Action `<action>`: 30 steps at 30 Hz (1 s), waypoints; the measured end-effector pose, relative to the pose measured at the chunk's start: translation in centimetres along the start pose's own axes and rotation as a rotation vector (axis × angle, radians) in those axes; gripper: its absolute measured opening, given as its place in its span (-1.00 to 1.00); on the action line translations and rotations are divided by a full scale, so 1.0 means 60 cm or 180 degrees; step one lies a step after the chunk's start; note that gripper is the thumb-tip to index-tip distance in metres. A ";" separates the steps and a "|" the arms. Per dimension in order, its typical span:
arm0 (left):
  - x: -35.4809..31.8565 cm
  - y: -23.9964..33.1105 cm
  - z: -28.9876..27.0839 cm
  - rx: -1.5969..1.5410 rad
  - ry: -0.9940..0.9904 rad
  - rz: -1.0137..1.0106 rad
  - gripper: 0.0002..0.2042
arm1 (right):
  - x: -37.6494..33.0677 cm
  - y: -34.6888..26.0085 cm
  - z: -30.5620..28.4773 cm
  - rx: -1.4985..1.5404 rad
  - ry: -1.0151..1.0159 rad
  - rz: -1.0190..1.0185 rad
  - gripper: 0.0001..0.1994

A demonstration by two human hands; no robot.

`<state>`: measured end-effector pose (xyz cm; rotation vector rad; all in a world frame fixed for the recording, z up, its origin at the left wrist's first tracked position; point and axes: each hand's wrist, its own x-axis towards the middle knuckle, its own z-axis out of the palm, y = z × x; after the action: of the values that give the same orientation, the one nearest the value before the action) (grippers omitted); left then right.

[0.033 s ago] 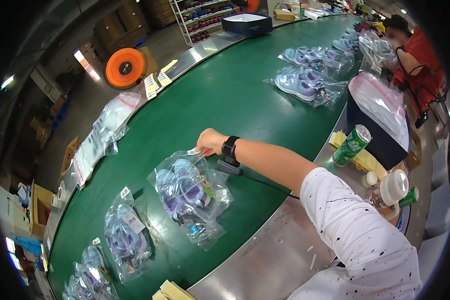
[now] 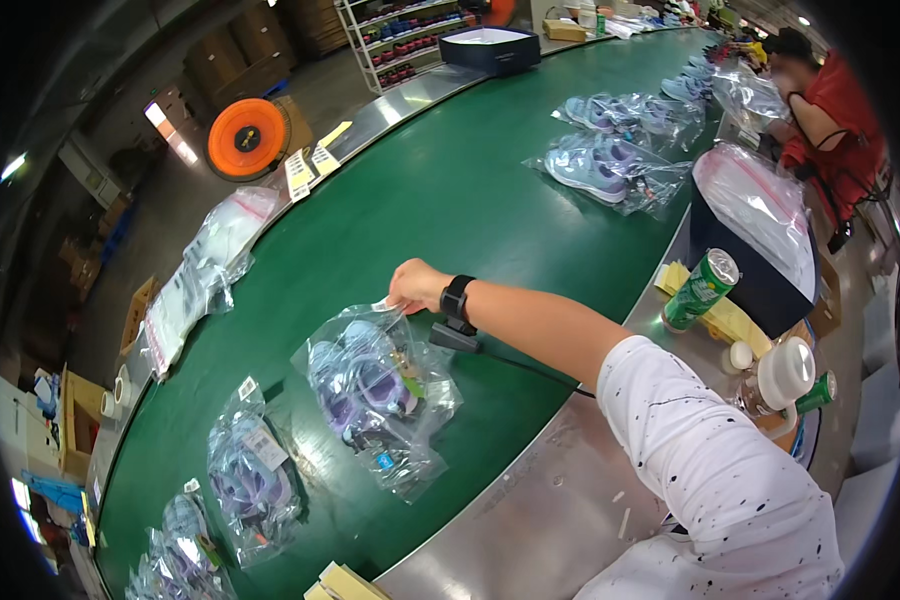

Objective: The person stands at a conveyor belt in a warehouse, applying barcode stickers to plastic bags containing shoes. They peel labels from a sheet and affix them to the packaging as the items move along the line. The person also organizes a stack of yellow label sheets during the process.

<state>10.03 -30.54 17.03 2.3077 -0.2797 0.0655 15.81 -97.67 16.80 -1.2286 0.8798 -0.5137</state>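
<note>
My right hand [image 2: 417, 286], with a black band on its wrist, pinches the upper corner of a clear plastic bag [image 2: 432, 440] beside a small white label. Inside lies a pair of light blue and purple shoes [image 2: 355, 365] with a green tag. The bag rests on the green conveyor belt [image 2: 410, 230]. To its left, another bagged pair [image 2: 250, 480] bears a white sticker, and more bagged shoes [image 2: 185, 530] lie at the lower left. My left hand is out of view.
Farther bagged shoes [image 2: 595, 170] lie on the belt. On the near metal ledge stand a green can [image 2: 700, 290], a lidded bottle [image 2: 778, 375] and a dark box [image 2: 740, 250] of plastic bags. Stacked bags [image 2: 195, 275] line the far edge. A person in red [image 2: 850, 120] works at the right.
</note>
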 end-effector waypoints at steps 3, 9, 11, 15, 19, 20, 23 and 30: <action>0.011 0.019 0.026 -0.0117 0.0004 0.0173 -0.69 | -0.004 0.005 0.002 0.0103 0.0006 -0.0584 -0.51; 0.036 0.062 0.087 -0.0600 -0.0444 0.0539 -0.69 | 0.005 -0.038 -0.029 -0.0321 0.0793 -0.1215 -0.27; 0.043 0.070 0.097 -0.0628 -0.0453 0.0599 -0.69 | 0.005 -0.051 -0.040 -0.0352 0.0827 -0.1285 -0.31; 0.044 0.083 0.117 -0.0691 -0.0428 0.0641 -0.69 | 0.026 -0.067 -0.047 -0.0747 0.1020 -0.1905 -0.42; 0.050 0.092 0.126 -0.0677 -0.0395 0.0672 -0.68 | 0.038 -0.075 -0.036 -0.0609 0.0975 -0.1958 -0.52; 0.050 0.095 0.127 -0.0672 -0.0384 0.0678 -0.68 | 0.039 -0.072 -0.044 -0.0677 0.1091 -0.2014 -0.53; 0.048 0.100 0.131 -0.0633 -0.0317 0.0673 -0.68 | 0.024 -0.067 -0.063 -0.1117 0.1413 -0.2053 -0.63; 0.025 0.106 0.122 -0.0588 -0.0122 0.0567 -0.68 | -0.226 -0.015 0.110 -0.2600 -0.0905 -0.3367 -0.60</action>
<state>9.79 -40.34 16.76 2.0984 -0.4902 0.0816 13.34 -83.76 22.24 -2.4600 0.0860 -0.8035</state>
